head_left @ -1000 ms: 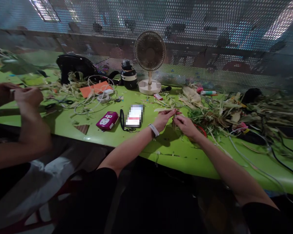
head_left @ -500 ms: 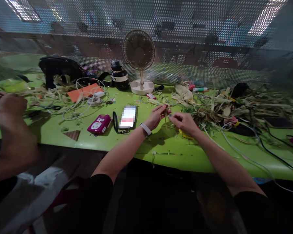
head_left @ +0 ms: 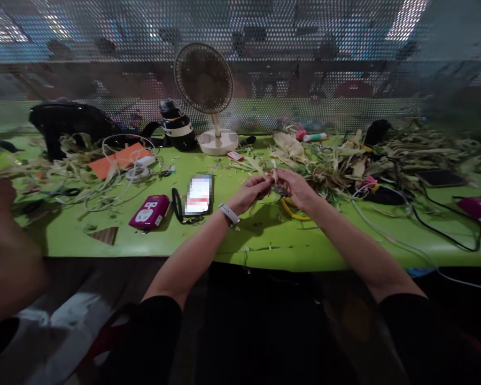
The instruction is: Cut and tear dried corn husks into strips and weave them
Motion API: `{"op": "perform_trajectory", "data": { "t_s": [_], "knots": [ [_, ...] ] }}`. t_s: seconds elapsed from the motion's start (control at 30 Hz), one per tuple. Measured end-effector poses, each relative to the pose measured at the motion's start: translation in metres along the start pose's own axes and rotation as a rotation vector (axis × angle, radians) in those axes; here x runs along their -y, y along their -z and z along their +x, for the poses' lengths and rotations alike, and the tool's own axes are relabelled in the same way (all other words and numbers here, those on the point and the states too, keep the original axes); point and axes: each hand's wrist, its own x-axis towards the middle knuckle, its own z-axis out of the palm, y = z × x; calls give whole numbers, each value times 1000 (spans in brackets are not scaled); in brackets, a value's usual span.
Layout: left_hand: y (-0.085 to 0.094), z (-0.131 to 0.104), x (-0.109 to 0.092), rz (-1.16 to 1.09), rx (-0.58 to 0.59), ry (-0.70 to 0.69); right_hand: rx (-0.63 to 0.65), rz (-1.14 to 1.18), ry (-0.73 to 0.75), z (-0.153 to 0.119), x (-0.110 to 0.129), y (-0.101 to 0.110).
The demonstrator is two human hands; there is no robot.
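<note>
My left hand [head_left: 254,192], with a pale band on its wrist, is closed in a pinch on a pale corn husk strip [head_left: 258,167]. The strip's end sticks up past the fingertips toward the back. My right hand [head_left: 295,189] meets it fingertip to fingertip, pinching the same bunch of husk; its exact grip is too small to make out. Below the right palm shows a yellow loop [head_left: 295,212], with a greyish part by the fingers; whether the hand touches it I cannot tell. Behind the hands, a broad dried husk [head_left: 291,147] lies on the green table [head_left: 224,243].
A fan [head_left: 204,80] and black bottle [head_left: 177,128] stand at the back. Left are a phone [head_left: 199,195], a magenta power adapter [head_left: 150,213], orange paper [head_left: 120,159] and cables. Husks [head_left: 409,152] heap up on the right. Another person's arm [head_left: 8,256] is at far left.
The view has shifted, so table things sit further left. My right hand has moved up against the left one, and the husk strip now points up and back. The other person's arm has moved too.
</note>
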Motion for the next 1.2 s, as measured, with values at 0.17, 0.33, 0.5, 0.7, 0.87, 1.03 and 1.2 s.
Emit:
{"op": "perform_trajectory", "data": {
  "t_s": [0.17,0.33,0.5,0.7,0.87,1.03,1.2],
  "knots": [
    [2,0,2,19,60,63,12,59,-18,-2,2,-1],
    [5,1,4,51,132,103,-96,133,64,4,0,3],
    [10,2,6,136,149,115,-85,83,49,6,6,11],
    [2,-3,6,226,171,156,86,-380,134,-8,8,3],
    [4,-1,10,201,194,102,-1,-352,267,-9,2,-4],
    [9,3,9,86,107,89,-50,-141,207,-3,3,-4],
    [8,2,7,-25,113,118,-102,-65,252,-3,5,-4]
  ]
}}
